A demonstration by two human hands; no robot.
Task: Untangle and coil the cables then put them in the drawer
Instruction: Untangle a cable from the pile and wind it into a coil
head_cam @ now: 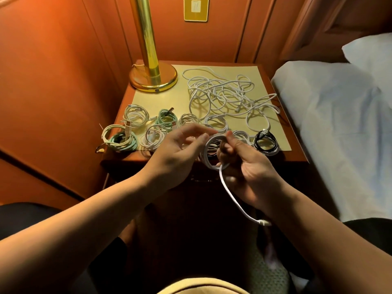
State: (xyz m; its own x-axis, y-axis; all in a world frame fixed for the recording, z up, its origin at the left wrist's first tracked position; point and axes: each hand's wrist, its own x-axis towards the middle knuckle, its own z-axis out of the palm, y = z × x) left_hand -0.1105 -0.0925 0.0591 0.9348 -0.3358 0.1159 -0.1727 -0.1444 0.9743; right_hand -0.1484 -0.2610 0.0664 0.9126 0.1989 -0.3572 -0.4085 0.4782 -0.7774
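Note:
My right hand (244, 164) grips a coiled white cable (209, 160) held upright in front of the nightstand; its loose end with a plug (263, 222) hangs down past my wrist. My left hand (180, 149) hovers just left of the coil with relaxed, slightly bent fingers near its top, holding nothing that I can see. On the nightstand (148, 158) a tangle of white cables (224, 94) lies at the back right. Several coiled cables sit along the front: white ones (135, 115), green ones (125, 143) and a black one (266, 143). The drawer front is dark and hard to make out.
A brass lamp (152, 77) stands at the nightstand's back left corner. A bed with white sheets (339, 124) runs along the right side. Orange wood panelling with a brass switch plate (196, 8) closes the back and left.

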